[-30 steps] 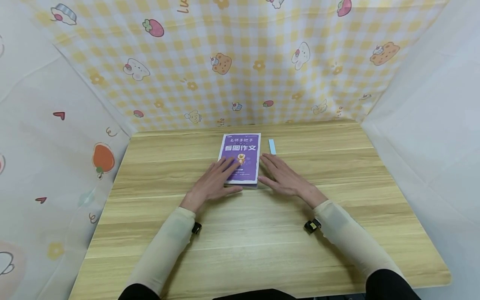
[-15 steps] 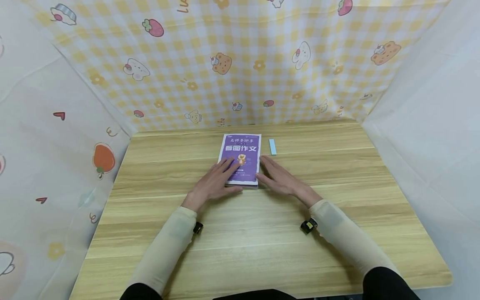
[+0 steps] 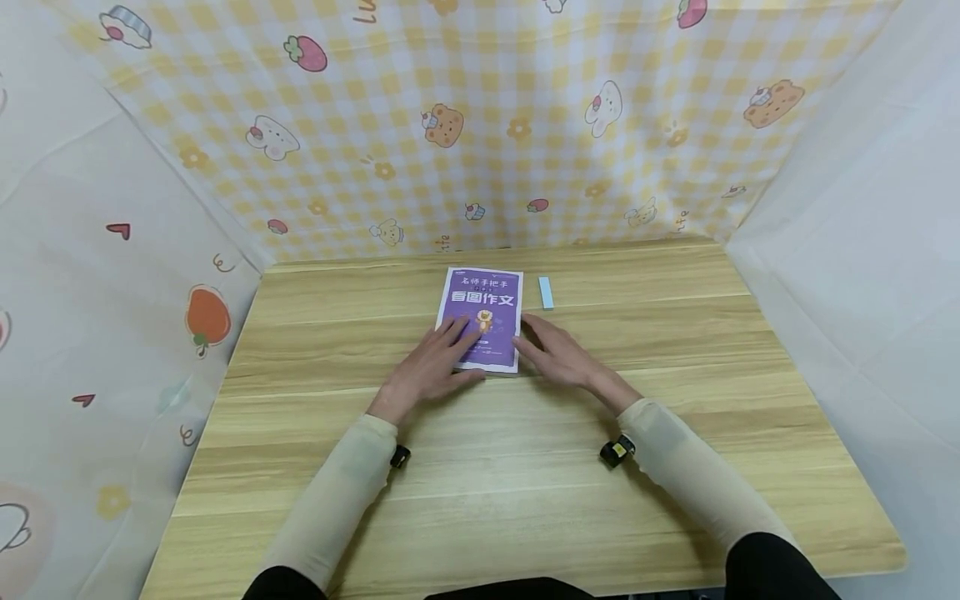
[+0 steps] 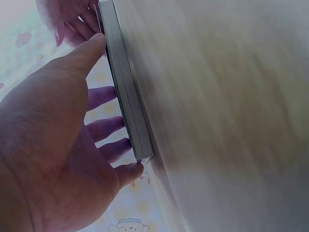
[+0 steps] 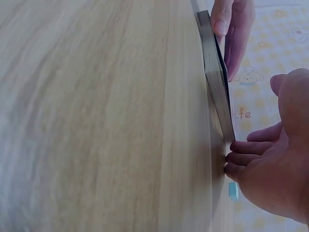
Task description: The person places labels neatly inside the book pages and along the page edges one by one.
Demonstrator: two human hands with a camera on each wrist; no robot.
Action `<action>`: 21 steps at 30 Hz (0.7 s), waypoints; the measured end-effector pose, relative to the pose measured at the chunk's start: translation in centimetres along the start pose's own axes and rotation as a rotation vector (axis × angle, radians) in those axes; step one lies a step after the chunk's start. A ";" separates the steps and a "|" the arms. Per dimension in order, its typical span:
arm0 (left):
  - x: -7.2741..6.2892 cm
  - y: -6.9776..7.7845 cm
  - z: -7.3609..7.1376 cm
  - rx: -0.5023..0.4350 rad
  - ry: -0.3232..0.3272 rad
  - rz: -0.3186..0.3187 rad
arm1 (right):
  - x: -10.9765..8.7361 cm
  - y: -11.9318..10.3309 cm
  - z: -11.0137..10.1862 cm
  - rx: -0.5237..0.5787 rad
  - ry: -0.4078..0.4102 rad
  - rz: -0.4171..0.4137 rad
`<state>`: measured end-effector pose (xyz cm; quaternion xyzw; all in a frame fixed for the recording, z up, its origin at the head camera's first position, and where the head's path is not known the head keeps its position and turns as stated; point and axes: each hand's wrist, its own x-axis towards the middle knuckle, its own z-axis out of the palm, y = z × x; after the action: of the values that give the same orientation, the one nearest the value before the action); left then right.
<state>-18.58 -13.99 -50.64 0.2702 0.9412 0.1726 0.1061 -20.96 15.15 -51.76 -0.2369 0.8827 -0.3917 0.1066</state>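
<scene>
A purple book (image 3: 498, 335) with white Chinese lettering and a small yellow bear lies flat near the back of the table. My left hand (image 3: 429, 365) rests on its lower left part, fingers spread over the cover, thumb at the front edge. Beside the right edge is my right hand (image 3: 561, 357), its fingers extended and the fingertips at the book's side. In the left wrist view the page edges (image 4: 126, 84) have a line running along them; I cannot tell whether a second book lies underneath. The right wrist view has my right fingertips by a book corner (image 5: 223, 104).
A light blue strip-shaped block (image 3: 546, 293) lies right of the book, beyond my right fingertips. The wooden table (image 3: 337, 292) meets a yellow checked cloth (image 3: 517, 167) at the back. White cloth hangs on both sides.
My right hand has moved slightly left, in against the book's right edge. The strip visible below the book's front edge has become narrower. My left hand stays on the cover.
</scene>
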 end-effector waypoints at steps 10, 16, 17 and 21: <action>0.1 1.4 0.6 0.041 -0.001 0.012 | -0.5 -0.7 -0.3 0.030 0.062 0.035; 0.5 0.1 2.1 0.077 0.045 0.040 | -0.7 -1.0 -0.3 0.039 0.076 0.046; 0.5 0.1 2.2 0.076 0.050 0.038 | -0.7 -1.1 -0.3 0.040 0.078 0.047; 0.3 1.0 1.5 0.103 0.051 0.007 | -0.8 -1.1 -0.3 0.042 0.089 0.047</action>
<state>-17.93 -12.65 -51.72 0.2739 0.9504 0.1310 0.0672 -19.97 15.09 -50.77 -0.1959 0.8834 -0.4178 0.0814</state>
